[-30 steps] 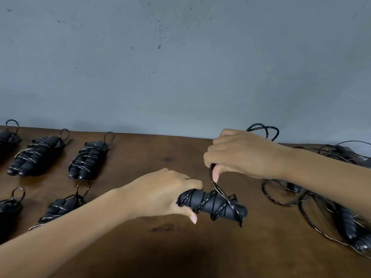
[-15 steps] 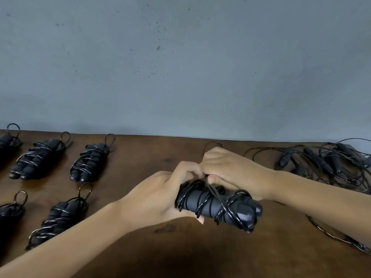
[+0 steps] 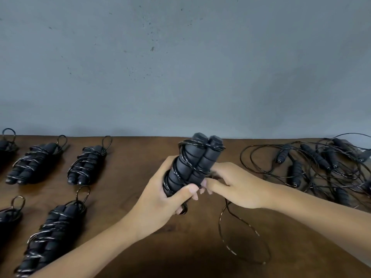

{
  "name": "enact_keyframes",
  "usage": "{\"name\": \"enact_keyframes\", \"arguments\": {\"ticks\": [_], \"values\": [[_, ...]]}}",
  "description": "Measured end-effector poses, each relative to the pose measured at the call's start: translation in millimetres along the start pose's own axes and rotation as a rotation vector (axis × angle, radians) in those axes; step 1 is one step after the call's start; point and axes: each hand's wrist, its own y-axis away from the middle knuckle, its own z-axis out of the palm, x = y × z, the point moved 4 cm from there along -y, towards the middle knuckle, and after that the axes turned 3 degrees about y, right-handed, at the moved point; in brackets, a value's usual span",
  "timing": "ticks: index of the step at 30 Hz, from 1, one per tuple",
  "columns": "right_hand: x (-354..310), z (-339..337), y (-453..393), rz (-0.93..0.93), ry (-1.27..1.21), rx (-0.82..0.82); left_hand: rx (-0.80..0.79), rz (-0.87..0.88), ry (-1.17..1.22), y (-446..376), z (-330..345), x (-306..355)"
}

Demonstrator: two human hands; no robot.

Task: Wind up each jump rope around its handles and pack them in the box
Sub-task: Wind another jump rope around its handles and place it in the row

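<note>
Head view, centre of the frame: the pair of handles [image 3: 193,167] now stands nearly upright, capped ends pointing up toward the wall — half a second ago the bundle lay almost level and pointed to the lower right. The rope is coiled round it from top to bottom, and only a short loose loop [image 3: 241,237] trails to the lower right onto the tabletop [image 3: 128,157]. My reading is that the winding on this rope is close to done and what remains is tucking or securing that tail.

The left hand [image 3: 166,199] wraps round the lower part of the bundle, thumb across the front, fingers curled behind. The right hand [image 3: 236,185] sits just beside it on the right, fingertips meeting the bundle's lower edge and pinching the cord where the tail leaves.

At left, wound bundles [image 3: 86,163] lie in rows; at the right edge a tangle of unwound ropes [image 3: 321,165] waits. No box is in view — packing looks a long way off.
</note>
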Motion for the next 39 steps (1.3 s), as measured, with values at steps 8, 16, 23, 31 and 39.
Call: {"name": "enact_keyframes", "arguments": {"ticks": [8,16,23,31,39], "values": [[9,-17,8,0.053,0.284,-0.18,0.06,-0.131,0.236,-4,-2,-10],[9,-30,6,-0.006,0.57,-0.046,-0.037,-0.182,0.304,-7,-4,-10],[2,-36,0,0.064,0.048,0.106,-0.102,-0.267,0.322,-10,-6,-1],[2,-18,-7,0.064,-0.34,-0.051,-0.157,-0.361,0.335,-19,-11,15],[21,-19,13,0.224,0.016,-0.518,-0.091,-0.35,0.456,-29,-22,18]]}}
